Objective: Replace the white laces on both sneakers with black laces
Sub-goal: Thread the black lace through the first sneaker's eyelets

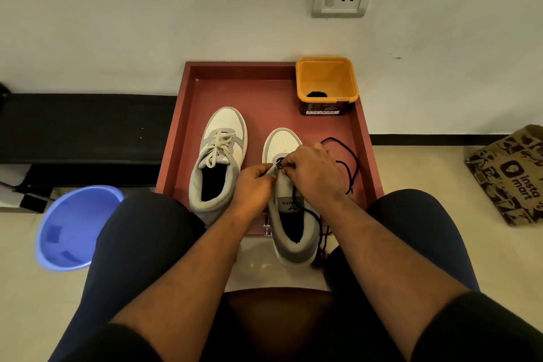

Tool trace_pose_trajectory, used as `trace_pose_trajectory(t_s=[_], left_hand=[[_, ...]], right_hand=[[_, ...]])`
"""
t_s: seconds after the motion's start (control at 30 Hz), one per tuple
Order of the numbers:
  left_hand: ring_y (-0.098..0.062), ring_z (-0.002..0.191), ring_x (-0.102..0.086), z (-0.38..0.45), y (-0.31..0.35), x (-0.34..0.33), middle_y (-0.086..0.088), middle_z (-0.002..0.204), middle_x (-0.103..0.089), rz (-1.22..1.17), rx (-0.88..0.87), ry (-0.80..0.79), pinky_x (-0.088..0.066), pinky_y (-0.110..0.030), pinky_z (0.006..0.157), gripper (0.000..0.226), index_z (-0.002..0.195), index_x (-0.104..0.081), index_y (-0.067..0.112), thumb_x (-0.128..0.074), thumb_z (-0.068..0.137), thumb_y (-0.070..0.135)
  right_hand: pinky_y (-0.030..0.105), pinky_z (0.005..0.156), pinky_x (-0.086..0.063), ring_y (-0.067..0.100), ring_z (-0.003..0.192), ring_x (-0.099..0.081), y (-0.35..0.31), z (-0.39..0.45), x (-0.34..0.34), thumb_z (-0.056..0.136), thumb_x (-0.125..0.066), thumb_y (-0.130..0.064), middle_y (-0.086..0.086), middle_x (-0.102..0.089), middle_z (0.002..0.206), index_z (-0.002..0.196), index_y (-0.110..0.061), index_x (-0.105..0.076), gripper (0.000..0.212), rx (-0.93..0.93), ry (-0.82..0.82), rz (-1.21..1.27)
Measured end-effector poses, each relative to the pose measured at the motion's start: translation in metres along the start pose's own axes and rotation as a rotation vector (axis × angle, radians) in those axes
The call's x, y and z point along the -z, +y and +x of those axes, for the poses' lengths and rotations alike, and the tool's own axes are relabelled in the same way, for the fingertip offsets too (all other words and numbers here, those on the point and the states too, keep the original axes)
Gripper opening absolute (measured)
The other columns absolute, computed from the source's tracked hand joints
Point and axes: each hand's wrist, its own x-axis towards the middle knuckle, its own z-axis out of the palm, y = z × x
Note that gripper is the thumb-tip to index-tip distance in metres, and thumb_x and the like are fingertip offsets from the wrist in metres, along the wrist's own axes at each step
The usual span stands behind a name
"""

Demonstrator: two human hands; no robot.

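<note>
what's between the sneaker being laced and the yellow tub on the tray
Only bare tray floor lies between the sneaker's toe and the yellow tub, as the head view shows; the black lace loops off to the right.

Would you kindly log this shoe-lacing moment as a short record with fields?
left sneaker: white lace still in
right sneaker: black lace being threaded near the toe
left hand: pinches an eyelet flap
right hand: pinches the black lace
tray: red, holds both sneakers
yellow tub: something black inside
</note>
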Motion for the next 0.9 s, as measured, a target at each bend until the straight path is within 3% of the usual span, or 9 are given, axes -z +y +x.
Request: trace_pose_trajectory(t_s=[0.17,0.27,0.37,0.53,0.6,0.73,0.8,0.9], left_hand=[[-0.016,0.082,-0.065,0.000,0.003,0.004,-0.009,0.089,-0.072,-0.040,0.044,-0.060,-0.052,-0.023,0.072,0.026,0.097,-0.072,0.010,-0.052,0.090,-0.005],[-0.019,0.083,-0.067,0.001,0.002,0.006,-0.013,0.095,-0.073,-0.060,0.087,-0.085,-0.055,-0.031,0.079,0.019,0.095,-0.073,0.013,-0.057,0.091,0.006],[-0.025,0.072,-0.064,0.008,0.000,0.003,-0.013,0.085,-0.069,-0.091,0.168,-0.059,-0.054,-0.036,0.069,0.019,0.096,-0.067,0.011,-0.053,0.098,0.023],[-0.023,0.075,-0.059,0.023,-0.007,-0.004,-0.014,0.087,-0.066,0.072,0.066,-0.007,-0.050,-0.039,0.070,0.014,0.088,-0.059,0.014,-0.053,0.098,0.021],[-0.021,0.068,-0.056,0.025,-0.008,-0.005,-0.010,0.081,-0.064,0.094,0.048,0.029,-0.047,-0.035,0.063,0.015,0.086,-0.054,0.017,-0.048,0.100,0.019],[-0.017,0.052,-0.057,0.015,0.009,-0.001,-0.008,0.073,-0.064,-0.192,0.006,0.164,-0.048,-0.029,0.050,0.015,0.095,-0.044,0.013,-0.033,0.103,0.008],[-0.020,0.057,-0.063,0.009,0.022,0.011,-0.013,0.080,-0.067,-0.418,-0.064,0.239,-0.055,-0.033,0.055,0.016,0.096,-0.042,0.014,-0.030,0.105,0.009],[-0.031,0.082,-0.071,0.001,0.043,0.037,-0.022,0.096,-0.068,-0.673,-0.222,0.443,-0.060,-0.037,0.075,0.014,0.102,-0.043,0.014,-0.030,0.105,0.009]], right_hand=[[0.036,0.083,-0.037,0.022,0.094,-0.051,-0.003,-0.001,-0.009,0.094,-0.053,-0.026,-0.002,-0.068,0.094,0.097,-0.028,-0.074,0.021,-0.042,0.031,0.023],[0.036,0.080,-0.033,0.022,0.092,-0.052,-0.004,-0.003,-0.012,0.094,-0.051,-0.024,-0.001,-0.068,0.090,0.093,-0.024,-0.073,0.022,-0.057,0.023,0.032],[0.034,0.082,-0.032,0.020,0.093,-0.052,-0.003,-0.003,-0.013,0.094,-0.053,-0.026,-0.003,-0.070,0.092,0.098,-0.025,-0.072,0.019,-0.072,0.063,0.050],[0.033,0.083,-0.030,0.021,0.096,-0.053,-0.002,-0.005,-0.012,0.093,-0.055,-0.024,-0.003,-0.070,0.095,0.109,-0.025,-0.065,0.019,-0.078,0.095,0.040],[0.035,0.083,-0.031,0.022,0.096,-0.053,-0.001,-0.006,-0.012,0.092,-0.056,-0.024,-0.003,-0.069,0.094,0.111,-0.025,-0.062,0.020,-0.072,0.091,0.035],[0.038,0.083,-0.032,0.024,0.097,-0.053,0.001,-0.006,-0.010,0.090,-0.059,-0.023,-0.003,-0.070,0.096,0.110,-0.026,-0.062,0.021,-0.075,0.098,0.032],[0.037,0.084,-0.030,0.023,0.097,-0.053,0.003,-0.008,-0.009,0.090,-0.058,-0.022,-0.004,-0.069,0.095,0.110,-0.026,-0.062,0.020,-0.082,0.105,0.016],[0.039,0.090,-0.031,0.022,0.098,-0.054,0.004,-0.011,-0.007,0.090,-0.058,-0.019,-0.005,-0.070,0.095,0.113,-0.027,-0.063,0.024,-0.081,0.111,0.020]])
